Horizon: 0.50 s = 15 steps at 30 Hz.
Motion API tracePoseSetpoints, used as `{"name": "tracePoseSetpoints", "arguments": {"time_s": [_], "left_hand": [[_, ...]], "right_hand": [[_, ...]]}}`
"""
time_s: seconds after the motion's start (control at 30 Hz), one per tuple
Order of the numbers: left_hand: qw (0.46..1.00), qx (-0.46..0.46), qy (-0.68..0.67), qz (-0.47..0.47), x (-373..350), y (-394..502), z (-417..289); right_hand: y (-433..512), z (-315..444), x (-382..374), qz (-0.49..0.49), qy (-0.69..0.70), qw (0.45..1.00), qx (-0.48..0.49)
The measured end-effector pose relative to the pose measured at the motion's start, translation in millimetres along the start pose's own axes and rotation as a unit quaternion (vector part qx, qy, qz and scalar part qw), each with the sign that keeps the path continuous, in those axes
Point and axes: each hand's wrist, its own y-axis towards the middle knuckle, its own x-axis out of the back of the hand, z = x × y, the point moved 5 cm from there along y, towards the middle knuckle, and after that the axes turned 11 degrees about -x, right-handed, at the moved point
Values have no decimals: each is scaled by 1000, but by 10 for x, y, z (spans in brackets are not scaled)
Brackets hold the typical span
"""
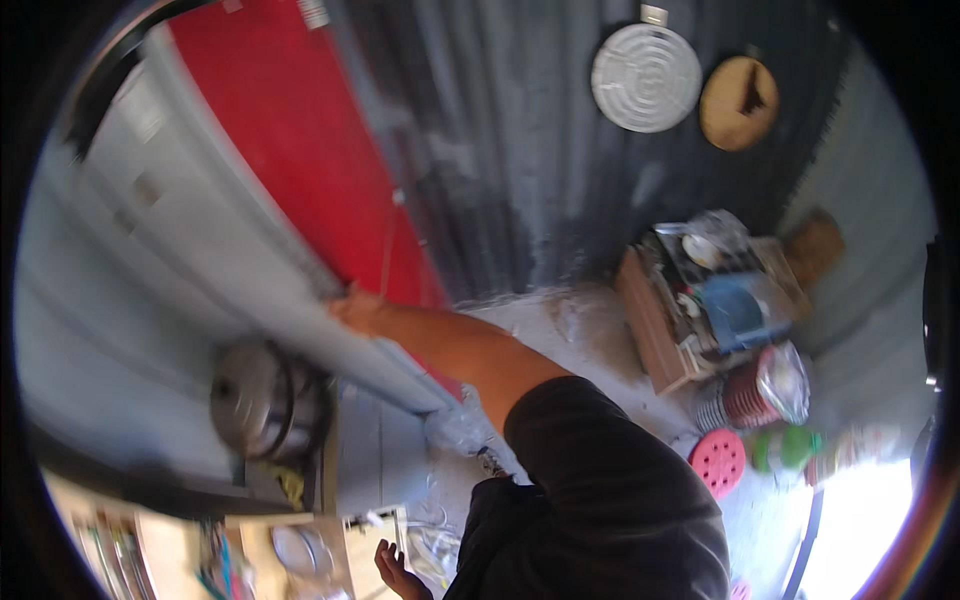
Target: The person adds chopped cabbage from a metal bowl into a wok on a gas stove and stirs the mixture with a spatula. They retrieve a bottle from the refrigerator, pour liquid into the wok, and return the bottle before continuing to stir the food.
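My right arm stretches to the upper left, and my right hand (358, 309) is at the edge between the red front panel (300, 150) and the pale side (202, 187) of a tall refrigerator-like cabinet. Motion blur hides how its fingers are set there. Low in the picture, my left hand (401, 574) is held with bent fingers a little apart and nothing in it. It is nearest to a light wooden shelf unit (360, 551).
A metal drum-shaped vessel (251, 397) stands left. Right are a wooden crate (649, 322) of assorted items, stacked red cups (739, 397), a pink stool (718, 463) and a green bottle (784, 450). Two round plaques (646, 79) (740, 103) hang on the corrugated wall (510, 150).
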Motion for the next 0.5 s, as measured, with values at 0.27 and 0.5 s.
{"name": "tracePoseSetpoints", "arguments": {"time_s": [0.27, 0.5], "left_hand": [[991, -94, 8, 97, -1235, 1830, -932], [956, -255, 86, 117, -2316, 2401, -1773]], "right_hand": [[-813, -228, 515, -61, 27, 992, 107], [-2109, -1534, 1069, -96, 239, 966, -11]]}}
